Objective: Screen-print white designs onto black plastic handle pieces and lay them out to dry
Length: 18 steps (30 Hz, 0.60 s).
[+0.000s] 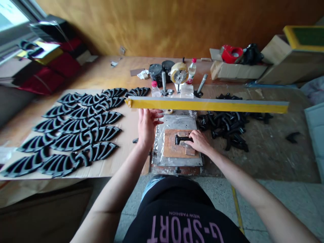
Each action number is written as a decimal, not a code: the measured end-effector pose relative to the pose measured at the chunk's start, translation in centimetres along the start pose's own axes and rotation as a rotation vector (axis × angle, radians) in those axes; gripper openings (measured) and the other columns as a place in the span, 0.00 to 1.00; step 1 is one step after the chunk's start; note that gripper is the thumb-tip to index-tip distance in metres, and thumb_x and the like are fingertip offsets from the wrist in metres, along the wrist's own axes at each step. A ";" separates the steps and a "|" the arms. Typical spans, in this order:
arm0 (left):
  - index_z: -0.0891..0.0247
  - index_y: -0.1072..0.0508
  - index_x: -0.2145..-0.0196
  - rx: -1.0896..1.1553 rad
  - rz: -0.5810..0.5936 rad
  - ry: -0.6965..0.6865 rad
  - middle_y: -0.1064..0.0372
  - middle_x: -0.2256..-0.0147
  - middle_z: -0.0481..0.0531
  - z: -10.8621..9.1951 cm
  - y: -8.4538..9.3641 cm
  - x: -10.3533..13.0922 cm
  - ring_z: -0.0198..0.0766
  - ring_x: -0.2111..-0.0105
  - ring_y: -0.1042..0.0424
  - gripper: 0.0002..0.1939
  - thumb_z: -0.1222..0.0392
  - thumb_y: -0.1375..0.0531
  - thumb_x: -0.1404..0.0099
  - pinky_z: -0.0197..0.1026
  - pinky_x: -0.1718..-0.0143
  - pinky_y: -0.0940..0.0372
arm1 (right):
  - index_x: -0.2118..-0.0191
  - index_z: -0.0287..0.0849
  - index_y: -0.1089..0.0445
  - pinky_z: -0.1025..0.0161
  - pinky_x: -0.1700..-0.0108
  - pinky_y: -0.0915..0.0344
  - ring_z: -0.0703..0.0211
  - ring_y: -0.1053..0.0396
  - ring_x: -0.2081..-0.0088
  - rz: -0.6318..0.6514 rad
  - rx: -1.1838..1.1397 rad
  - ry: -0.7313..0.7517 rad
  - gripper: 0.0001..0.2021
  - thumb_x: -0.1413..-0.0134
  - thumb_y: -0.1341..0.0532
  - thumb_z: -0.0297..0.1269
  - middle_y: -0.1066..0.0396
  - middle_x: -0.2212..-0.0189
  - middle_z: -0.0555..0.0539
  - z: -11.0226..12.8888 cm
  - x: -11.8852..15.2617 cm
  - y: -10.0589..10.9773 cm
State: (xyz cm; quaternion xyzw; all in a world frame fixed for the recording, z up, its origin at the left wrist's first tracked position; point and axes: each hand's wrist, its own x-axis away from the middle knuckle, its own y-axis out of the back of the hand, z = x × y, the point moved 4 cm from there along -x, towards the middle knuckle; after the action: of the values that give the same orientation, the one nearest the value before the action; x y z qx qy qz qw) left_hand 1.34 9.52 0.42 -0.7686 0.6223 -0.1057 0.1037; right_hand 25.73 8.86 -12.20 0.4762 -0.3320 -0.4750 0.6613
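Observation:
My right hand (201, 141) has its fingers closed on the right end of a black plastic handle (182, 138). That handle lies on a wooden jig (169, 150), which sits on a flat metal plate (159, 158). My left hand (147, 126) is raised at the plate's left side, fingers stretched and apart, with nothing seen in it. Just beyond its fingertips a long yellow-edged frame (207, 105) stands raised over the far end of the plate, seen almost edge-on. Whether the left fingers touch the frame I cannot tell.
Black handles (83, 128) lie in overlapping rows on cardboard at left. More handles (227, 125) are heaped at right. Behind the frame stand dark tubs (155, 72), a tape roll (179, 73), two metal posts and red-capped bottles (191, 70). Boxes (240, 71) fill the back right.

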 end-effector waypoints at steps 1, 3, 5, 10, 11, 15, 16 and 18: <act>0.60 0.30 0.55 -0.001 0.011 0.095 0.26 0.63 0.55 1.8 0.0 1.2 0.35 0.67 0.26 0.25 0.38 0.48 0.36 0.34 0.72 0.33 | 0.66 0.40 0.31 0.58 0.55 0.38 0.49 0.33 0.57 0.018 0.038 -0.014 0.11 0.43 0.38 0.43 0.29 0.62 0.39 1.2 0.3 -0.6; 0.64 0.30 0.54 -0.042 0.141 0.430 0.25 0.62 0.59 6.3 -0.4 4.8 0.40 0.67 0.25 0.27 0.38 0.45 0.38 0.36 0.74 0.33 | 0.64 0.39 0.32 0.59 0.59 0.37 0.50 0.32 0.60 0.016 0.047 -0.090 0.08 0.39 0.42 0.38 0.28 0.65 0.39 3.5 1.0 -1.0; 0.65 0.30 0.53 -0.035 0.258 0.710 0.26 0.57 0.63 10.2 -0.7 8.7 0.45 0.62 0.25 0.29 0.37 0.42 0.40 0.40 0.71 0.31 | 0.62 0.39 0.33 0.59 0.61 0.37 0.51 0.33 0.61 -0.038 -0.005 -0.094 0.08 0.37 0.45 0.38 0.29 0.67 0.40 5.9 1.8 -0.7; 0.66 0.30 0.61 -0.037 0.095 0.694 0.25 0.64 0.59 13.2 3.5 9.9 0.41 0.68 0.25 0.26 0.38 0.41 0.42 0.39 0.71 0.31 | 0.61 0.42 0.32 0.62 0.55 0.37 0.57 0.32 0.56 -0.067 -0.237 0.195 0.09 0.34 0.49 0.33 0.28 0.62 0.45 6.4 2.8 0.6; 0.66 0.31 0.61 -0.125 0.050 0.651 0.25 0.67 0.57 13.0 5.6 8.9 0.39 0.72 0.26 0.25 0.38 0.42 0.42 0.38 0.73 0.32 | 0.59 0.43 0.31 0.62 0.54 0.37 0.57 0.32 0.56 -0.084 -0.257 0.118 0.10 0.35 0.50 0.31 0.28 0.60 0.45 3.9 2.5 1.0; 0.65 0.33 0.66 -0.664 -0.127 0.484 0.30 0.78 0.51 11.3 15.6 4.6 0.36 0.83 0.33 0.25 0.38 0.51 0.38 0.36 0.81 0.38 | 0.58 0.41 0.31 0.55 0.53 0.36 0.50 0.30 0.57 -0.192 -0.242 -0.755 0.07 0.38 0.45 0.34 0.27 0.64 0.40 -11.1 2.4 2.4; 0.65 0.33 0.66 -0.843 -0.126 0.467 0.32 0.80 0.51 11.1 17.6 3.9 0.37 0.84 0.34 0.25 0.39 0.53 0.37 0.37 0.81 0.38 | 0.58 0.39 0.31 0.54 0.55 0.34 0.48 0.29 0.57 -0.208 -0.252 -0.842 0.09 0.40 0.42 0.37 0.27 0.65 0.38 -13.9 2.5 2.3; 0.66 0.31 0.66 -1.119 -0.083 0.423 0.35 0.83 0.50 10.8 20.0 3.3 0.40 0.84 0.33 0.25 0.42 0.56 0.36 0.40 0.81 0.37 | 0.56 0.37 0.33 0.56 0.62 0.31 0.50 0.27 0.65 -0.231 -0.335 -0.980 0.15 0.45 0.37 0.40 0.28 0.69 0.40 -17.6 3.2 1.5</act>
State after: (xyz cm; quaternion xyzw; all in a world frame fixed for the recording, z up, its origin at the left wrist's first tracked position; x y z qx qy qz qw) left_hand -13.52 2.56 -15.66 -0.6923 0.5601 0.0835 -0.4472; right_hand 42.95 11.53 -16.61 0.1196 -0.4671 -0.7581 0.4391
